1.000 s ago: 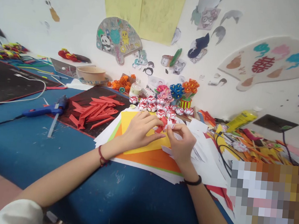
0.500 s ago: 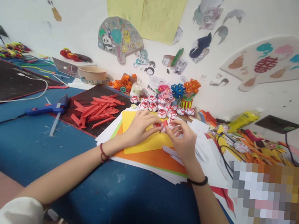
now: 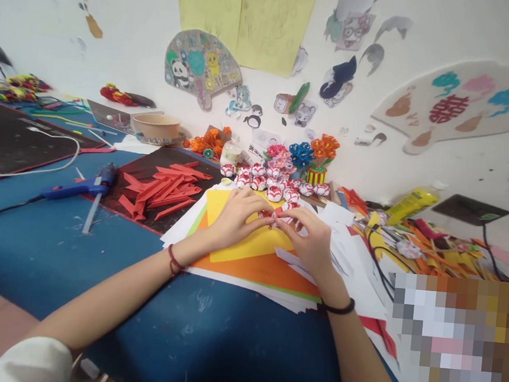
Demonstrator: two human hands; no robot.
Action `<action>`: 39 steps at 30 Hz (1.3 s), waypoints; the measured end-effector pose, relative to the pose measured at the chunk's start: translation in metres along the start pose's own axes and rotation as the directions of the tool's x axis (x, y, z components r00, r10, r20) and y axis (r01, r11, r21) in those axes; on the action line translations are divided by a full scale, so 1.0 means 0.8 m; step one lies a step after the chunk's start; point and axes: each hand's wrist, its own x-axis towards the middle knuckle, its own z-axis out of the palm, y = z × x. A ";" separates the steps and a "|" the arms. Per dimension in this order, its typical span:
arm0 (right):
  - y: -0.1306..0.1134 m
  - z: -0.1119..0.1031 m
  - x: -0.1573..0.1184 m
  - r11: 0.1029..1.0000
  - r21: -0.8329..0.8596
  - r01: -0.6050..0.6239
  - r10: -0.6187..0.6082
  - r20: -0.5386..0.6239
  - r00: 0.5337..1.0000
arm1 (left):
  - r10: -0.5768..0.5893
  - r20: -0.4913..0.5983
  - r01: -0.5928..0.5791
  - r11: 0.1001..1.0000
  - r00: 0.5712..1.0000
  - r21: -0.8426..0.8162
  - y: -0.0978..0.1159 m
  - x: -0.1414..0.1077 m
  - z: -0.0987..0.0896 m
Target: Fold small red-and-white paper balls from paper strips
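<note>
My left hand (image 3: 241, 216) and my right hand (image 3: 308, 234) meet fingertip to fingertip above a yellow paper sheet (image 3: 226, 253). Between their fingers they pinch a small red and white folded paper piece (image 3: 274, 216), partly covered by the fingertips. Just behind it, several red and white paper balls (image 3: 274, 193) stand in a cluster. Orange paper (image 3: 256, 272) and white sheets lie under the yellow one. Left of the stack, red folded strips (image 3: 165, 189) are piled on a dark mat (image 3: 150, 161).
A blue glue gun (image 3: 76, 187) lies on the blue table (image 3: 136, 323) at left, its cord running left. Behind are a bowl (image 3: 156, 128), a bottle (image 3: 231, 152) and paper flowers (image 3: 324, 149). Paper scraps (image 3: 445, 249) and a yellow bottle (image 3: 415, 205) are at right.
My right fingertips have moved slightly left, closer to my left ones, and the red face of the piece shows less. The whole view has shifted slightly.
</note>
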 end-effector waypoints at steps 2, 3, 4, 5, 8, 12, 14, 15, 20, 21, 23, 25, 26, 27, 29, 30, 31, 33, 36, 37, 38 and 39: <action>0.000 0.000 0.000 0.999 -0.028 0.039 -0.039 0.001 0.999 | 0.005 0.000 -0.005 1.000 1.000 0.002 0.000 0.000 0.000; 0.000 0.001 0.000 0.997 -0.052 0.063 -0.063 -0.006 0.998 | 0.009 0.000 -0.009 1.000 1.000 0.003 0.000 -0.001 0.001; 0.000 0.002 -0.001 0.992 -0.086 0.089 -0.091 -0.018 0.996 | 0.014 0.001 -0.014 1.000 1.000 0.006 0.000 -0.001 0.001; 0.000 0.003 -0.001 0.985 -0.130 0.115 -0.120 -0.030 0.992 | 0.023 0.003 -0.023 1.000 1.000 0.011 0.001 -0.002 0.002; 0.000 0.009 -0.002 0.947 -0.271 0.173 -0.193 -0.046 0.980 | 0.054 0.020 -0.055 0.997 0.998 0.051 0.002 -0.003 0.003; 0.001 0.016 -0.004 0.919 -0.341 0.196 -0.226 -0.049 0.973 | 0.095 0.019 -0.096 0.988 0.995 0.117 0.001 -0.004 0.005; 0.001 0.017 -0.005 0.922 -0.330 0.204 -0.236 -0.060 0.970 | 0.122 0.001 -0.121 0.983 0.993 0.137 -0.001 -0.003 0.005; 0.001 0.017 -0.004 0.925 -0.317 0.208 -0.240 -0.063 0.969 | 0.133 -0.007 -0.130 0.981 0.991 0.144 -0.003 -0.003 0.005; 0.002 0.015 -0.004 0.941 -0.255 0.224 -0.244 -0.050 0.969 | 0.144 -0.004 -0.142 0.975 0.990 0.173 -0.006 -0.002 0.004; 0.002 0.015 -0.004 0.942 -0.249 0.225 -0.245 -0.051 0.968 | 0.145 0.000 -0.143 0.973 0.989 0.179 -0.006 -0.002 0.003; 0.002 0.015 -0.004 0.942 -0.245 0.230 -0.250 -0.057 0.966 | 0.152 0.011 -0.151 0.969 0.988 0.196 -0.004 -0.002 0.002; 0.002 0.016 -0.005 0.939 -0.246 0.239 -0.261 -0.064 0.963 | 0.159 0.017 -0.159 0.962 0.987 0.223 0.000 -0.002 0.003; 0.002 0.017 -0.005 0.937 -0.247 0.247 -0.270 -0.068 0.960 | 0.161 0.010 -0.158 0.958 0.987 0.240 0.002 -0.003 0.004; 0.002 0.017 -0.005 0.935 -0.247 0.256 -0.281 -0.070 0.957 | 0.161 -0.007 -0.154 0.953 0.987 0.260 0.004 -0.003 0.006; 0.001 0.019 -0.006 0.930 -0.244 0.274 -0.298 -0.067 0.952 | 0.152 -0.061 -0.127 0.946 0.987 0.298 0.008 -0.005 0.011; 0.001 0.019 -0.006 0.929 -0.242 0.280 -0.303 -0.063 0.951 | 0.142 -0.089 -0.108 0.944 0.986 0.312 0.010 -0.005 0.014; 0.001 0.020 -0.007 0.929 -0.241 0.281 -0.303 -0.061 0.951 | 0.132 -0.111 -0.090 0.943 0.985 0.322 0.011 -0.006 0.016; 0.002 0.020 -0.008 0.929 -0.244 0.279 -0.301 -0.057 0.952 | 0.119 -0.133 -0.068 0.939 0.984 0.337 0.012 -0.007 0.020; 0.007 0.020 -0.010 0.917 -0.274 0.291 -0.317 -0.055 0.947 | 0.145 -0.137 -0.087 0.928 0.980 0.363 0.009 -0.008 0.024; 0.008 0.021 -0.011 0.909 -0.292 0.296 -0.326 -0.056 0.944 | 0.160 -0.137 -0.100 0.924 0.978 0.368 0.007 -0.009 0.025; 0.010 0.021 -0.011 0.903 -0.312 0.296 -0.329 -0.058 0.942 | 0.174 -0.138 -0.112 0.922 0.975 0.370 0.005 -0.010 0.026; 0.011 0.021 -0.012 0.898 -0.329 0.291 -0.327 -0.060 0.943 | 0.185 -0.137 -0.124 0.921 0.973 0.370 0.001 -0.012 0.027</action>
